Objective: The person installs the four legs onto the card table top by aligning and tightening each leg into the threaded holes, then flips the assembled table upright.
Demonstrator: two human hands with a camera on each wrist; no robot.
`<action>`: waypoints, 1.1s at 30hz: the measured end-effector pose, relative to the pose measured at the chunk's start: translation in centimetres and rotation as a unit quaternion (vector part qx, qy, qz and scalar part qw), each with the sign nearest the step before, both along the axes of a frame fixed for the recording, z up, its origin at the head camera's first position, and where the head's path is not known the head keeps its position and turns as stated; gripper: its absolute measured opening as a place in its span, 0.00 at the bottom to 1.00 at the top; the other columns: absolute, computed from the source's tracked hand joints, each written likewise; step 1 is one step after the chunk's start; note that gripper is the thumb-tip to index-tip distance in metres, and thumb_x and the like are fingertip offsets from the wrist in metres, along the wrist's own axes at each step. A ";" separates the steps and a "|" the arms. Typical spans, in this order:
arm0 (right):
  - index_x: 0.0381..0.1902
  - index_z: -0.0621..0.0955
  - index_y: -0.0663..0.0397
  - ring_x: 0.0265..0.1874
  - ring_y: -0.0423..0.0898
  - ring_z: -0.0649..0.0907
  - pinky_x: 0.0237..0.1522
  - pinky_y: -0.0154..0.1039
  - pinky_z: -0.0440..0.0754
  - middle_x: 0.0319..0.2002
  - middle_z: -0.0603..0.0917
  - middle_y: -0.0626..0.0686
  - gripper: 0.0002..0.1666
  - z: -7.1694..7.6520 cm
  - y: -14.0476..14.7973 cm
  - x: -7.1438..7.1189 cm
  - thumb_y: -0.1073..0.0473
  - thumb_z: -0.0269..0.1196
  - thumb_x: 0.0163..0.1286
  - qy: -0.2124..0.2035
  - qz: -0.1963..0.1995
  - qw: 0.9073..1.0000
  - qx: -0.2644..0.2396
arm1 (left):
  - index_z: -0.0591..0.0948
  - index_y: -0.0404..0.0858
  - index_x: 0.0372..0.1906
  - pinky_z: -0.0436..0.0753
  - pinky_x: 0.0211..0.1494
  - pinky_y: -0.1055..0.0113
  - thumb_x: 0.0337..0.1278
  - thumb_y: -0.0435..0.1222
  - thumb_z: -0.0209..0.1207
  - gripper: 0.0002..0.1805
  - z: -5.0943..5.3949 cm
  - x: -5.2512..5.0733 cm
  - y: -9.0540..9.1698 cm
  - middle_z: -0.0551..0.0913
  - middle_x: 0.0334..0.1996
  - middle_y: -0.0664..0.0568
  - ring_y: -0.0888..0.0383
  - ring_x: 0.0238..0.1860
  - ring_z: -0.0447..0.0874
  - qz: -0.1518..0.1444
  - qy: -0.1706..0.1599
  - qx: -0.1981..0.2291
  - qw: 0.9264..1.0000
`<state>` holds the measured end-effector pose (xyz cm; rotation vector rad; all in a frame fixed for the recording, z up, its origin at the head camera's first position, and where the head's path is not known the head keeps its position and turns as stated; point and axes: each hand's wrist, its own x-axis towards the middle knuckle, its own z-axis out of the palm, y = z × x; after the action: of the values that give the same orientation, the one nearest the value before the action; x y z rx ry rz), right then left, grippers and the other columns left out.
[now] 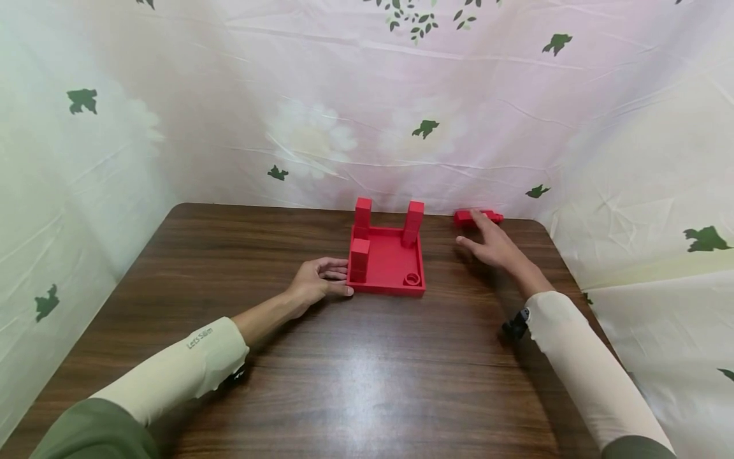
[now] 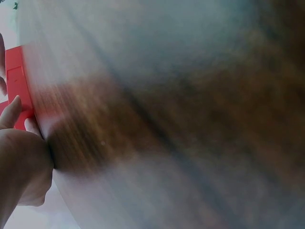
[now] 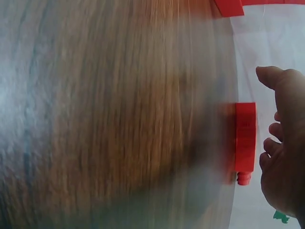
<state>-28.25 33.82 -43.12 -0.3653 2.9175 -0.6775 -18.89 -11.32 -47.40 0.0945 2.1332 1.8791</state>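
A red square tray-like base (image 1: 392,261) lies on the table, with upright red square posts at three corners: back left (image 1: 362,217), back right (image 1: 414,223) and front left (image 1: 359,260). Its front right corner has a round raised socket (image 1: 411,279). My left hand (image 1: 312,284) holds the base at its front left corner, thumb on the front wall and fingers along the left side. A loose red post (image 3: 245,138) with a threaded end lies at the back right of the table. My right hand (image 1: 493,245) is over it, fingers extended and thumb spread, gripping nothing.
The dark wood-grain table (image 1: 287,395) ends at a pale curtain (image 1: 355,115) with leaf and bird prints, which hangs behind and on both sides. A small black device (image 1: 516,324) sits under the right sleeve cuff.
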 end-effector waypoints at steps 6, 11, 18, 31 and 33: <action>0.93 0.41 0.61 0.93 0.71 0.40 0.92 0.75 0.43 0.94 0.40 0.67 0.61 -0.5 0.7 -0.5 0.33 0.57 0.87 -0.021 -0.001 1.000 0.023 | 0.84 0.35 0.73 0.90 0.55 0.74 0.52 0.26 0.84 0.40 -0.1 0.0 0.0 0.91 0.65 0.38 0.53 0.59 0.94 0.001 0.003 0.006 1.000; 0.93 0.41 0.63 0.93 0.72 0.37 0.91 0.77 0.42 0.93 0.38 0.68 0.61 -0.5 0.9 -0.7 0.32 0.56 0.88 -0.027 0.004 0.999 0.038 | 0.84 0.35 0.73 0.91 0.54 0.74 0.51 0.26 0.85 0.40 -0.1 -0.1 0.0 0.91 0.65 0.38 0.53 0.59 0.94 0.002 0.002 0.009 1.000; 0.93 0.42 0.62 0.92 0.71 0.35 0.91 0.77 0.39 0.94 0.38 0.67 0.62 -1.3 1.4 -1.3 0.30 0.56 0.86 -0.030 0.013 0.999 0.036 | 0.84 0.35 0.73 0.91 0.55 0.74 0.51 0.26 0.85 0.40 -0.3 -0.1 0.0 0.91 0.65 0.39 0.54 0.59 0.94 0.000 0.003 0.010 1.000; 0.93 0.52 0.62 0.92 0.71 0.45 0.91 0.76 0.43 0.92 0.49 0.70 0.65 -4.1 3.2 -3.5 0.26 0.63 0.79 -0.006 0.022 0.999 0.043 | 0.84 0.36 0.73 0.90 0.57 0.74 0.53 0.28 0.85 0.39 -0.4 -0.2 -0.1 0.92 0.65 0.40 0.53 0.60 0.94 -0.002 0.000 -0.003 1.000; 0.92 0.54 0.61 0.92 0.71 0.47 0.91 0.77 0.43 0.92 0.51 0.69 0.65 -4.6 3.4 -3.5 0.27 0.65 0.78 0.002 0.021 0.999 0.037 | 0.85 0.37 0.73 0.89 0.57 0.74 0.53 0.28 0.85 0.39 -0.4 -0.2 -0.1 0.92 0.64 0.41 0.52 0.60 0.93 -0.003 0.000 -0.004 1.000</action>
<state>-31.79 37.17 -47.68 -0.4188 2.9206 -0.5619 -19.08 -11.45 -47.77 0.0989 2.1385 1.8667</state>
